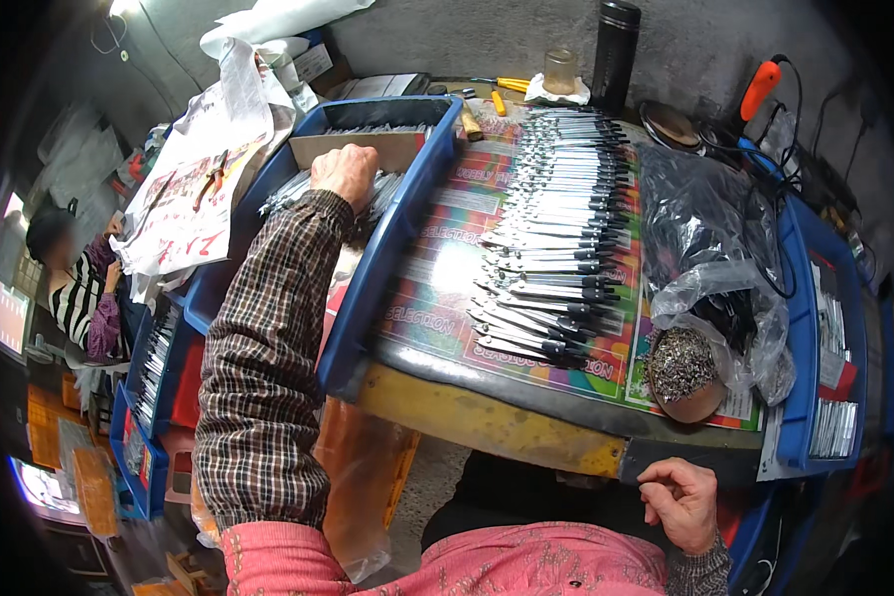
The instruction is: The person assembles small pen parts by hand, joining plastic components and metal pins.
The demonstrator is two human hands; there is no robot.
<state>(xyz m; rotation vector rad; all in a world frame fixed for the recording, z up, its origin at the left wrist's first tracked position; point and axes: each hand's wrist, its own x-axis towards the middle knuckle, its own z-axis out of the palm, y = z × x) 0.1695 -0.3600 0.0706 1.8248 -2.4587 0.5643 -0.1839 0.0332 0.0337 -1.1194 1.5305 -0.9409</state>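
My left hand [346, 175] reaches into a long blue bin [392, 233], its back up and its fingers curled down among thin silvery metal pieces [383, 192]. What those fingers grip is hidden. My right hand [681, 500] hovers by the table's near edge, fingers curled in, with nothing visible in them. On the table between the hands, a long row of slim metal pieces with black ends [556, 238] lies side by side, overlapping. To the right a round bowl [687, 399] holds a heap of tiny shiny metal parts.
A clear plastic bag [705, 214] with black parts lies beside the bowl. Far back stand a black flask [616, 55] and a glass jar [559, 72]. An orange-handled tool [760, 91] trails black cable. Another blue bin [795, 387] is at right. Another person [74, 268] sits at far left.
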